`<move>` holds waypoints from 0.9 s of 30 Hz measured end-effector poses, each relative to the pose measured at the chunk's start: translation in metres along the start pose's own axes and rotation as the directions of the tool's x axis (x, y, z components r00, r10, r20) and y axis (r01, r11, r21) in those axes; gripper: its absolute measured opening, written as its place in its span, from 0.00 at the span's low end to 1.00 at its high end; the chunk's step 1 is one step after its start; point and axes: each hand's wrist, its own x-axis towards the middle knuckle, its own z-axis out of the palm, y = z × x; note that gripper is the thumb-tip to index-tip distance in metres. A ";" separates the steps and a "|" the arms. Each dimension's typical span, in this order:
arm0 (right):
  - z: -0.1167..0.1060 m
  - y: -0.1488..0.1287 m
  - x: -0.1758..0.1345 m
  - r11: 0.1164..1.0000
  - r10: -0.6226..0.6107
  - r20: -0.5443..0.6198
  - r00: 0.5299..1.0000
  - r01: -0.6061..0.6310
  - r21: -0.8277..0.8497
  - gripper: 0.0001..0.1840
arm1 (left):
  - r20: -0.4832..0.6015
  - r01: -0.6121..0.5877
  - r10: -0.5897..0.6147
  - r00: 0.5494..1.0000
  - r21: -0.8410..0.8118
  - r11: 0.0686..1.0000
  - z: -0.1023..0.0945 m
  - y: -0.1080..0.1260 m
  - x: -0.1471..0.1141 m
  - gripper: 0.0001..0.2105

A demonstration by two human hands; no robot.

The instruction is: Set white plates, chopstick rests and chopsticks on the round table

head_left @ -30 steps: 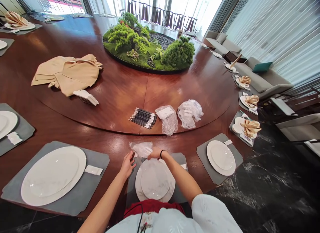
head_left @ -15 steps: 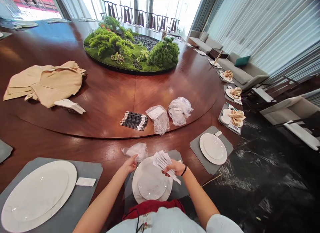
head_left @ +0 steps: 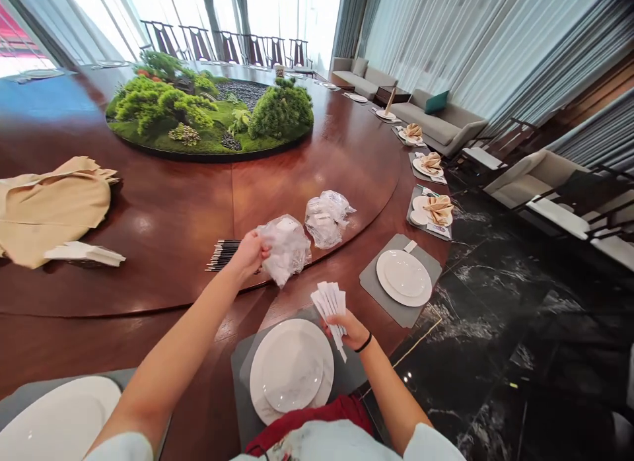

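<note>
My left hand [head_left: 251, 253] reaches over the turntable with its fingers pinched on a crumpled clear plastic bag [head_left: 284, 251]. Where this bag ends and another bag beneath it begins is hard to tell. Black chopsticks [head_left: 221, 255] lie in a row, partly hidden behind my left hand and forearm. My right hand [head_left: 344, 325] grips a fanned bundle of narrow white paper packets [head_left: 329, 302] above the table, to the right of the nearest plates. Those are a smaller white plate [head_left: 292, 368] stacked on a larger one, on a grey placemat [head_left: 242, 388].
Another plastic bag [head_left: 327, 218] rests farther right on the turntable. Beige cloth napkins [head_left: 54, 207] and white folded papers [head_left: 84, 253] lie to the left. A miniature garden [head_left: 212, 117] fills the centre. Place settings with plates [head_left: 403, 276] line the right edge.
My left hand has moved forward from beside the near plates onto the turntable, carrying the thin plastic bag to the other bags. My right hand still holds the packets. The view has turned right.
</note>
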 end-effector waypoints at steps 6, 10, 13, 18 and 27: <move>0.025 -0.006 0.002 0.970 -0.133 -0.075 0.988 0.145 0.196 0.20 | 0.014 -0.084 0.084 0.996 -0.005 0.996 0.043 -0.027 -0.009 0.28; 0.049 0.018 -0.001 0.972 -0.090 -0.025 0.996 0.093 0.218 0.22 | 0.385 0.047 -0.050 0.922 0.016 0.999 0.031 -0.097 -0.080 0.45; 0.066 0.056 -0.008 0.981 0.009 0.076 0.997 -0.024 0.194 0.21 | 0.513 0.161 -0.098 0.853 -0.080 0.984 0.011 -0.138 -0.132 0.44; 0.080 0.115 -0.031 0.970 0.194 0.173 0.966 -0.216 0.115 0.20 | 0.357 0.263 -0.186 0.915 -0.181 0.948 -0.022 -0.183 -0.194 0.22; 0.080 0.123 -0.058 0.877 0.480 0.245 0.842 -0.464 -0.124 0.26 | 0.233 0.297 -0.254 0.939 -0.175 0.939 -0.027 -0.194 -0.260 0.32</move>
